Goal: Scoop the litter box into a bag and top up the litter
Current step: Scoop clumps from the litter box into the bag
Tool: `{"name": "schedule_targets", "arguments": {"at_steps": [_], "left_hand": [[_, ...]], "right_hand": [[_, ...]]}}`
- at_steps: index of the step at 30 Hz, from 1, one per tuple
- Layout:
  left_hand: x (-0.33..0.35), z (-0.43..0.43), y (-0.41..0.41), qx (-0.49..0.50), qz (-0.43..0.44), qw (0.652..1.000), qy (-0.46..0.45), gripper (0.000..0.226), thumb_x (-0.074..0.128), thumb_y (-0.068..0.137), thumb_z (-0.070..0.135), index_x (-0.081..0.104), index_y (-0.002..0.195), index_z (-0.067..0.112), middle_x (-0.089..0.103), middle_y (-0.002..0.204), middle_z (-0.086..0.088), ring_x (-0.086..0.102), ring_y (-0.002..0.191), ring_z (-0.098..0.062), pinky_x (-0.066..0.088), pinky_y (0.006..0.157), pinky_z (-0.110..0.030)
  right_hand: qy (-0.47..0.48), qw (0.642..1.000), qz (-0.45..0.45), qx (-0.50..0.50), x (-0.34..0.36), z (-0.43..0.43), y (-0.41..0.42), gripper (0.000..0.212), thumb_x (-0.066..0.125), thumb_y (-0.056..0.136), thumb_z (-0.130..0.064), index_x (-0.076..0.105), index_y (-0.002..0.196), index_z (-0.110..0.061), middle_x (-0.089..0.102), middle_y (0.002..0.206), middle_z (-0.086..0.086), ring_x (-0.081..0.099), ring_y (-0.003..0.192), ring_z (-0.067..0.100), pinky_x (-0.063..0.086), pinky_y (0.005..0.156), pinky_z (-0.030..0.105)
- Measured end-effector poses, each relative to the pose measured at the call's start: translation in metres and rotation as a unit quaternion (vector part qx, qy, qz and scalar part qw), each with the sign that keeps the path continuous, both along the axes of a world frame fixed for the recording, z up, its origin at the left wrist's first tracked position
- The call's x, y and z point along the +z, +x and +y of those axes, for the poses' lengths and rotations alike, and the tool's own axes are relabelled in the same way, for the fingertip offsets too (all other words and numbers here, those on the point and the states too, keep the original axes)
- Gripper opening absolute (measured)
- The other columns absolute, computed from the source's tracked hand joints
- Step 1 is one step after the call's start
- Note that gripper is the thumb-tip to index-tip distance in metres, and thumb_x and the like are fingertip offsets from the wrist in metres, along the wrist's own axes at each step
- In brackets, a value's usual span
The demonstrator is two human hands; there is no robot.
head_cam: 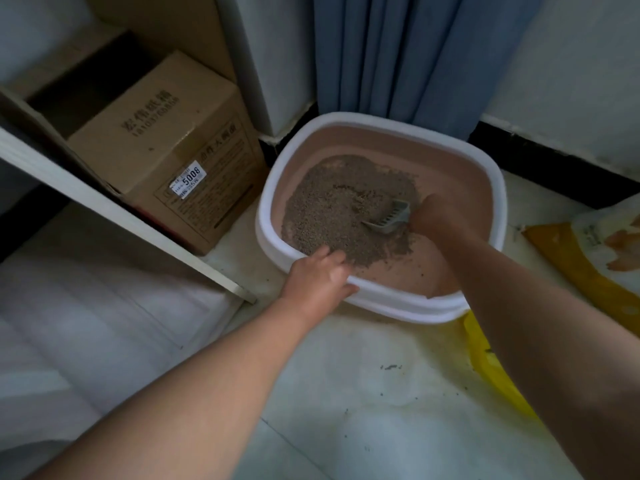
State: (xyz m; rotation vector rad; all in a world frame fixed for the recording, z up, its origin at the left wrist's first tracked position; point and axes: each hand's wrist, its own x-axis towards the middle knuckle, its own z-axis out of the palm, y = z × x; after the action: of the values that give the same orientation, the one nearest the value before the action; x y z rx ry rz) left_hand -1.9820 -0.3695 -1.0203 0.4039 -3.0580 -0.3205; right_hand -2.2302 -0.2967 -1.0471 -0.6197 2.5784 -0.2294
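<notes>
**Head view: both hands at litter box**

Head cam looked down at white-rimmed pink plastic litter box [498, 188] on pale floor [346, 393], in corner below blue curtain [398, 57]. Grey-brown granular litter [329, 209] lay piled in middle & left part; pink bottom was bare at near right. Left hand [318, 275] sat on near rim, fingers curled over inner edge, thumb outside, gripping it. Right hand [431, 214] was inside box at right side, grasping grey slotted plastic scoop [389, 216]; handle was hidden under hand. Scoop head was tilted, touching litter. Brown cardboard box [166, 143] w/ white label stood just left of litter box. Yellow plastic item [498, 379], maybe bag, lay at right, partly under arm.
</notes>
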Motion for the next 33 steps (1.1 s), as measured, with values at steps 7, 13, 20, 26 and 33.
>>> {"name": "schedule_targets", "arguments": {"at_steps": [7, 13, 20, 26, 33], "left_hand": [[0.001, -0.003, -0.007, -0.036, 0.003, 0.999, -0.014, 0.034, 0.091, 0.058, 0.031, 0.068, 0.063, 0.007, 0.06, 0.068, -0.004, 0.058, 0.065, -0.027, 0.04, 0.04, -0.025], [0.004, -0.005, -0.009, -0.048, -0.01, 0.998, -0.044, 0.033, 0.091, 0.057, 0.035, 0.069, 0.061, 0.011, 0.063, 0.069, -0.002, 0.06, 0.067, -0.026, 0.028, 0.046, -0.021], [0.001, -0.005, -0.007, -0.051, -0.015, 0.997, -0.054, 0.029, 0.063, 0.09, 0.038, 0.073, 0.092, 0.01, 0.066, 0.097, -0.005, 0.057, 0.096, -0.028, 0.032, 0.057, -0.031], [0.003, -0.006, -0.009, -0.068, -0.036, 0.995, -0.062, 0.028, 0.084, 0.068, 0.037, 0.071, 0.067, 0.012, 0.064, 0.073, -0.002, 0.06, 0.073, -0.026, 0.024, 0.05, -0.024], [0.005, -0.006, -0.01, -0.065, -0.032, 0.995, -0.073, 0.031, 0.083, 0.069, 0.04, 0.071, 0.067, 0.011, 0.063, 0.073, -0.001, 0.059, 0.073, -0.024, 0.022, 0.048, -0.025]], "right_hand": [[-0.04, 0.998, -0.04, 0.018, -0.019, -0.053, -0.005, 0.021, 0.055, 0.099, -0.017, 0.066, 0.107, -0.002, 0.063, 0.102, 0.015, 0.064, 0.097, 0.03, 0.052, 0.083, 0.038], [-0.046, 0.999, 0.0, 0.025, -0.027, -0.108, 0.017, 0.022, 0.05, 0.1, -0.017, 0.066, 0.108, -0.004, 0.068, 0.108, 0.014, 0.066, 0.096, 0.029, 0.048, 0.068, 0.035], [-0.066, 0.998, -0.006, -0.014, -0.033, -0.141, 0.031, 0.024, 0.05, 0.102, -0.014, 0.063, 0.118, -0.001, 0.067, 0.115, 0.016, 0.065, 0.105, 0.031, 0.053, 0.081, 0.039], [-0.153, 0.984, -0.083, -0.04, -0.055, -0.135, 0.024, 0.028, 0.051, 0.1, -0.024, 0.066, 0.111, -0.003, 0.067, 0.099, 0.013, 0.064, 0.086, 0.028, 0.045, 0.066, 0.033], [-0.222, 0.969, -0.109, -0.008, -0.068, -0.125, 0.029, 0.033, 0.044, 0.103, -0.024, 0.07, 0.113, -0.006, 0.071, 0.102, 0.017, 0.066, 0.091, 0.032, 0.051, 0.077, 0.035]]}}
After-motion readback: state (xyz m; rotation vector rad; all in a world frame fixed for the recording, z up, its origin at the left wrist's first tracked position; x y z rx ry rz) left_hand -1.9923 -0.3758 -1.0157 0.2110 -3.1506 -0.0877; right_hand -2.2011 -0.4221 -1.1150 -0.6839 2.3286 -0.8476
